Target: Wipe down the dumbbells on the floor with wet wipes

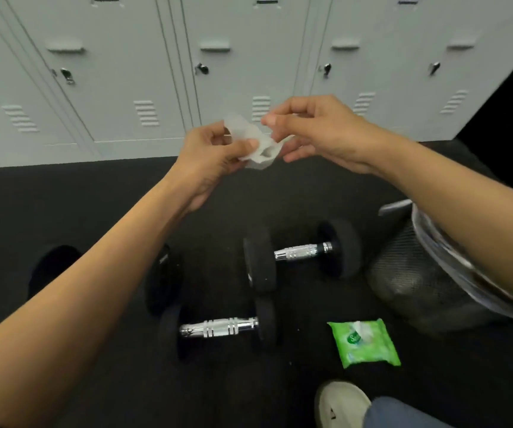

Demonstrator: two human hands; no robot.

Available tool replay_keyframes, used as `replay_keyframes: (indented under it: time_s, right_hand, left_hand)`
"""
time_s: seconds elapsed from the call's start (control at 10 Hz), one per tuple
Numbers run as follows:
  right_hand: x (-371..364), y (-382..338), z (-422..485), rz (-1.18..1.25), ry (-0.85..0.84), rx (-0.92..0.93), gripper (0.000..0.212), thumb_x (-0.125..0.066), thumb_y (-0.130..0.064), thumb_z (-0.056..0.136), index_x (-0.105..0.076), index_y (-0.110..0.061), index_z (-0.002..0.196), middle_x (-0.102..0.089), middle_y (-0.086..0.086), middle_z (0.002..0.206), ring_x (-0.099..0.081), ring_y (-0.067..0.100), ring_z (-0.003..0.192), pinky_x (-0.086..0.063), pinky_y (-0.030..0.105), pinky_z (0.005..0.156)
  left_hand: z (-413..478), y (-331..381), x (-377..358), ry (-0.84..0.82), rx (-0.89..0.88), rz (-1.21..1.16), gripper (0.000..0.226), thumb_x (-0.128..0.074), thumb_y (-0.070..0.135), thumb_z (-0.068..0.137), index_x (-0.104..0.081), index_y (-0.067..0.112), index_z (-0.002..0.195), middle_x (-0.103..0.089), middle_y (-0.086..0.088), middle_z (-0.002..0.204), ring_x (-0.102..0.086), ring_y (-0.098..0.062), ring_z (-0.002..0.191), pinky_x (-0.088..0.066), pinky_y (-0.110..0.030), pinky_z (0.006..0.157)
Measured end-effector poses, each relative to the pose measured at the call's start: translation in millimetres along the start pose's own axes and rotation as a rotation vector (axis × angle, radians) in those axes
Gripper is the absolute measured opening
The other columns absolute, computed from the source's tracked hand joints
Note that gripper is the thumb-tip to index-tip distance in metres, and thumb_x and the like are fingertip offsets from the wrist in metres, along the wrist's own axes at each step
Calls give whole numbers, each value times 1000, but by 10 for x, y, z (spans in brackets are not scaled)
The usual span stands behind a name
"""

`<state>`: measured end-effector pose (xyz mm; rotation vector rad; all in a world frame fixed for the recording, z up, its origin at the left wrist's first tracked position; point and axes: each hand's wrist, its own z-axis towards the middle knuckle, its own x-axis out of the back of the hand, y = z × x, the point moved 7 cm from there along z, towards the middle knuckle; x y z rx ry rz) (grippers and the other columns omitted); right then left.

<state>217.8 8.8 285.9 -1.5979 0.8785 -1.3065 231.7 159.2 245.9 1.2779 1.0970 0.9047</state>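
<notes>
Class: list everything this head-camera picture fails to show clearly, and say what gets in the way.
Head view throughout:
1. Left dumbbell: handle hidden behind the left forearm.
2. Mesh bin: part of the rim and the inside covered by the right forearm.
3. Wet wipe: crumpled between left hand and right hand; full shape unclear.
4. Wipes pack: label too blurred to read.
5. Shoe: cut off by the bottom edge.

A: Wipe (249,134)?
B: Between the hands, left hand (215,156) and right hand (313,131) both pinching it, above the floor (94,205); lockers (156,72) behind.
A: Dumbbells?
B: On the floor below the hands. Far dumbbell (301,251) beneath the right hand; near dumbbell (218,327) closer to the person. Wipe pack (364,342) right of the near dumbbell. Bin (409,273) right of the far dumbbell, under the right forearm.
</notes>
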Motion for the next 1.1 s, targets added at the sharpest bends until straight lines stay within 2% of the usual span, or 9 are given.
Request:
replay_keyframes:
  time_s: [0.1,0.3,0.4,0.5,0.6,0.7,0.9,1.0,1.1]
  right_hand:
    - [382,49,-301,-60,45,-25,31,-70,-28,85,-62,-19,113,-70,5,91,-67,14,74,-56,35,77]
    - [1411,265,-973,-148,413,-81,21,-67,2,81,-66,-12,97,-67,3,64,-63,9,54,-57,32,65]
    - [1823,514,-1277,-195,579,-163,18,-66,5,78,-69,-13,82,-65,6,62,-62,11,53,-57,35,67]
    - [2099,882,-1547,-238,725,-262,17,-66,4,77,-70,-12,78,-68,12,65,-65,18,58,-59,30,65]
    - [2185,1328,-1750,-298,791,-381,15,-63,6,77,-70,-6,84,-70,20,73,-65,22,62,-60,31,65]
    - [2184,1799,-1875,-330,783,-496,24,-61,8,75,-65,-15,71,-70,21,71,-65,23,62,-59,34,65]
    - [2131,2406,-1978,-369,748,-637,25,-60,7,77,-67,-16,69,-69,11,69,-63,14,59,-57,25,60]
    - [2080,2584,-1960,-390,675,-695,25,-57,7,79,-71,-13,81,-67,7,67,-63,15,66,-56,25,60]
    - [2049,2660,-1953,-406,614,-742,28,-54,4,81,-73,-14,91,-69,9,78,-67,19,76,-55,28,68]
  left_hand:
    - [120,91,-512,-65,-21,-18,26,-67,2,84,-63,4,110,-72,-10,97,-71,-18,87,-57,-29,80]
    - [273,149,-1672,-170,-35,-69,34,-68,-2,81,-51,14,106,-69,-9,88,-70,-16,71,-55,-25,64]
    - [331,38,-2193,-205,-123,53,42,-69,-1,79,-40,20,102,-67,-17,83,-69,-22,67,-57,-34,62]
    - [353,-189,-2689,-292,-199,244,29,-68,5,76,-48,25,83,-70,-14,80,-70,-26,75,-57,-42,71]
    - [334,-475,-3113,-413,-278,443,17,-66,2,76,-61,18,76,-70,-4,79,-66,-12,75,-50,-21,68]
    - [326,-823,-3429,-555,-341,698,14,-61,-2,78,-68,9,82,-68,-9,80,-61,-16,73,-46,-20,67]
    - [283,-1438,-3762,-790,-379,1206,24,-50,4,88,-65,16,103,-61,-9,115,-61,-29,103,-48,-36,84]
    - [245,-1586,-3787,-859,-374,1294,28,-47,6,90,-63,15,111,-58,-13,119,-60,-32,106,-49,-39,86]
    - [192,-1498,-3803,-849,-433,1311,30,-46,5,89,-63,12,113,-60,-15,116,-60,-34,104,-51,-41,84]
